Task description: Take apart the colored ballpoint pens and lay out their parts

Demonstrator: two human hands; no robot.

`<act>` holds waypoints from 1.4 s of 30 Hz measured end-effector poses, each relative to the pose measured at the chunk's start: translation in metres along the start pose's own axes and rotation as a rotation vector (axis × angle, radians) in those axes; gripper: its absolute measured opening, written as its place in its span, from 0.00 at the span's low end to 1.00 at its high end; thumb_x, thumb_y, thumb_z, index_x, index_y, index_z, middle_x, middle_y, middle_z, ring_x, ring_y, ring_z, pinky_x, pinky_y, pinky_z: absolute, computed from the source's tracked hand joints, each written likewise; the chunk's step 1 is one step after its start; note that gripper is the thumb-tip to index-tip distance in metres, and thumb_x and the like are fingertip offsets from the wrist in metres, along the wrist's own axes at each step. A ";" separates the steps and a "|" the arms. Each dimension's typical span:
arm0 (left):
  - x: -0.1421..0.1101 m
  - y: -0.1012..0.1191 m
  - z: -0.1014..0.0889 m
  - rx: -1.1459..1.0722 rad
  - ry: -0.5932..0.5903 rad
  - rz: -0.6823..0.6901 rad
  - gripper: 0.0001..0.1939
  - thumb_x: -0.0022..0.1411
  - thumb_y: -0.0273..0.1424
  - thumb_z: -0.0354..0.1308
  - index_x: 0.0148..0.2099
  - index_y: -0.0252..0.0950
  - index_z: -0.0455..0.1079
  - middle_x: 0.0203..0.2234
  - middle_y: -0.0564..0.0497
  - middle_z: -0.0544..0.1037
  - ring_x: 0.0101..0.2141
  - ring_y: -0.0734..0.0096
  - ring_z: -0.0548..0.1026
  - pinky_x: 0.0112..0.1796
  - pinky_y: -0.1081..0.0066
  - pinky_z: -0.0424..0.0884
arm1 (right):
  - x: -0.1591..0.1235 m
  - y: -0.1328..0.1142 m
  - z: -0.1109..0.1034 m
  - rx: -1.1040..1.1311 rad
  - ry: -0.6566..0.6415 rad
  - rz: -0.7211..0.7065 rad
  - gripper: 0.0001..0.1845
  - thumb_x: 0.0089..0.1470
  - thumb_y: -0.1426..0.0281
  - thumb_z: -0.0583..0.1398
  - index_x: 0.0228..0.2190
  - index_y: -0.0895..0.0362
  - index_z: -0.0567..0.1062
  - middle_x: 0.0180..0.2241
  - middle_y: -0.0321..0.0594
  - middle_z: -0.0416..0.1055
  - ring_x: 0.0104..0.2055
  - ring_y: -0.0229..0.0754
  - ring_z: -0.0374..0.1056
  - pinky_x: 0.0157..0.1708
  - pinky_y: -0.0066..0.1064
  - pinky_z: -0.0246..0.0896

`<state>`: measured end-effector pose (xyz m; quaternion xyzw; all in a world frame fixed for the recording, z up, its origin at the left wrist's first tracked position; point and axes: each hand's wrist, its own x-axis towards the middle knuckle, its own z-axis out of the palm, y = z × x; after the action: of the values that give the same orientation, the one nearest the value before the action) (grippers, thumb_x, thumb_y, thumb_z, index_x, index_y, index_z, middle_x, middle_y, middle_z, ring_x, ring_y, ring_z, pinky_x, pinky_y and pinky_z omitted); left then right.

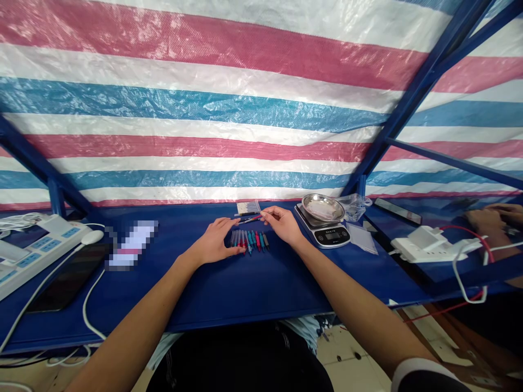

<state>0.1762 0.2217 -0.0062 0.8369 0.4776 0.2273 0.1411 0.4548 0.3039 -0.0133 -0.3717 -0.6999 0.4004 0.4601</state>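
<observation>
A row of several short pens [250,240], red, blue and grey, lies side by side on the blue table [229,288]. My left hand [216,239] rests flat next to the row's left end, fingers spread and touching the nearest pens. My right hand [283,224] hovers just behind the row, fingers pinched on a thin red pen [250,219] that points left. A small clear packet [248,207] lies behind the pens.
A digital scale [327,231] with a steel bowl [322,207] stands right of my right hand, clear bags [359,206] beside it. Power strips [41,247] [429,245], cables and a dark phone [61,283] sit at both sides. Another person's hands [490,218] work far right.
</observation>
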 end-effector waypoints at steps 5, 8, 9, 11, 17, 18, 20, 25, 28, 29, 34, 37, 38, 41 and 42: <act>0.001 -0.005 0.000 -0.035 -0.075 -0.041 0.50 0.56 0.60 0.69 0.73 0.43 0.63 0.70 0.38 0.67 0.71 0.34 0.57 0.66 0.39 0.58 | 0.000 -0.002 -0.001 -0.009 0.005 -0.003 0.18 0.62 0.52 0.66 0.39 0.54 0.81 0.33 0.40 0.81 0.33 0.44 0.75 0.40 0.36 0.71; 0.002 -0.005 -0.001 -0.050 -0.077 -0.048 0.50 0.55 0.60 0.70 0.72 0.43 0.65 0.69 0.38 0.68 0.70 0.35 0.58 0.66 0.39 0.58 | 0.000 -0.002 -0.001 -0.004 0.006 -0.004 0.18 0.62 0.52 0.66 0.39 0.54 0.81 0.33 0.40 0.81 0.33 0.44 0.75 0.39 0.36 0.70; 0.002 -0.004 -0.001 -0.055 -0.072 -0.040 0.49 0.54 0.60 0.71 0.72 0.44 0.66 0.68 0.39 0.69 0.70 0.35 0.59 0.66 0.40 0.58 | 0.000 -0.002 -0.001 0.002 0.006 -0.004 0.17 0.62 0.52 0.66 0.39 0.54 0.80 0.33 0.39 0.81 0.33 0.43 0.75 0.39 0.36 0.70; 0.003 -0.003 -0.001 -0.065 -0.057 -0.013 0.49 0.53 0.59 0.72 0.71 0.44 0.66 0.66 0.40 0.71 0.69 0.37 0.60 0.66 0.42 0.59 | 0.000 -0.003 -0.001 0.015 0.004 0.001 0.18 0.61 0.52 0.67 0.38 0.54 0.80 0.33 0.39 0.81 0.33 0.43 0.75 0.39 0.36 0.70; 0.004 0.002 -0.002 -0.092 -0.022 0.057 0.51 0.54 0.56 0.74 0.74 0.47 0.62 0.65 0.41 0.72 0.67 0.40 0.63 0.66 0.42 0.58 | -0.003 -0.009 0.001 0.069 -0.078 0.045 0.21 0.61 0.49 0.66 0.40 0.54 0.81 0.34 0.40 0.82 0.33 0.43 0.75 0.32 0.32 0.69; 0.004 0.003 -0.002 -0.095 -0.022 0.067 0.51 0.54 0.55 0.74 0.74 0.47 0.61 0.65 0.41 0.72 0.67 0.40 0.63 0.66 0.43 0.58 | -0.003 -0.009 0.002 0.071 -0.093 0.045 0.21 0.61 0.49 0.66 0.40 0.54 0.81 0.34 0.40 0.82 0.33 0.43 0.75 0.31 0.32 0.69; 0.004 0.004 -0.003 -0.101 -0.023 0.080 0.51 0.54 0.54 0.74 0.74 0.47 0.60 0.64 0.42 0.73 0.67 0.40 0.63 0.66 0.43 0.59 | -0.004 -0.010 0.002 0.070 -0.106 0.046 0.21 0.61 0.48 0.66 0.39 0.54 0.81 0.35 0.40 0.82 0.33 0.42 0.75 0.30 0.31 0.69; 0.004 0.004 -0.002 -0.111 -0.012 0.086 0.51 0.54 0.53 0.75 0.75 0.49 0.60 0.66 0.41 0.71 0.68 0.39 0.63 0.66 0.42 0.59 | -0.003 -0.011 0.000 0.077 -0.128 0.059 0.22 0.60 0.48 0.66 0.39 0.54 0.81 0.35 0.40 0.81 0.31 0.41 0.74 0.29 0.31 0.67; 0.003 0.002 -0.001 -0.126 -0.007 0.098 0.51 0.54 0.53 0.75 0.74 0.49 0.61 0.66 0.41 0.71 0.68 0.39 0.63 0.66 0.43 0.60 | -0.003 -0.013 -0.002 0.078 -0.138 0.073 0.23 0.59 0.47 0.66 0.38 0.55 0.81 0.34 0.41 0.81 0.30 0.41 0.73 0.26 0.29 0.64; 0.003 0.002 -0.001 -0.130 -0.008 0.097 0.51 0.53 0.53 0.76 0.74 0.49 0.61 0.66 0.42 0.71 0.68 0.39 0.63 0.66 0.43 0.60 | -0.003 -0.014 -0.003 0.083 -0.147 0.080 0.23 0.59 0.47 0.66 0.38 0.55 0.81 0.34 0.41 0.81 0.30 0.40 0.72 0.25 0.29 0.63; 0.002 0.004 -0.003 -0.132 -0.016 0.043 0.47 0.56 0.51 0.75 0.73 0.49 0.64 0.65 0.42 0.73 0.66 0.41 0.66 0.64 0.45 0.65 | -0.003 -0.019 -0.006 0.147 -0.189 0.136 0.22 0.59 0.49 0.68 0.35 0.56 0.80 0.32 0.40 0.79 0.26 0.36 0.68 0.25 0.27 0.61; 0.004 0.008 -0.004 -0.144 0.017 0.044 0.31 0.65 0.48 0.69 0.68 0.50 0.72 0.55 0.45 0.81 0.61 0.46 0.72 0.61 0.48 0.68 | -0.004 -0.025 -0.009 0.176 -0.210 0.155 0.21 0.59 0.50 0.69 0.33 0.57 0.80 0.30 0.39 0.79 0.26 0.35 0.68 0.25 0.27 0.61; 0.004 0.010 -0.004 -0.161 0.039 0.054 0.26 0.68 0.46 0.66 0.65 0.49 0.74 0.51 0.46 0.84 0.59 0.48 0.75 0.60 0.49 0.69 | -0.004 -0.027 -0.010 0.182 -0.231 0.152 0.21 0.58 0.50 0.69 0.33 0.57 0.80 0.30 0.38 0.78 0.26 0.36 0.68 0.26 0.27 0.61; 0.006 0.014 -0.004 -0.230 0.119 0.057 0.19 0.70 0.44 0.64 0.60 0.47 0.78 0.43 0.49 0.87 0.54 0.51 0.80 0.57 0.52 0.72 | -0.006 -0.034 -0.012 0.188 -0.313 0.133 0.21 0.58 0.50 0.70 0.34 0.57 0.82 0.29 0.39 0.79 0.27 0.37 0.70 0.26 0.28 0.62; 0.006 0.016 -0.003 -0.252 0.139 0.052 0.19 0.70 0.44 0.64 0.60 0.46 0.78 0.42 0.49 0.87 0.53 0.51 0.80 0.56 0.52 0.73 | -0.008 -0.036 -0.011 0.185 -0.333 0.130 0.21 0.58 0.51 0.70 0.34 0.57 0.82 0.29 0.39 0.79 0.27 0.38 0.70 0.27 0.29 0.63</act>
<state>0.1887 0.2188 0.0054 0.8067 0.4322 0.3466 0.2058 0.4624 0.2851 0.0192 -0.3008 -0.7010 0.5480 0.3434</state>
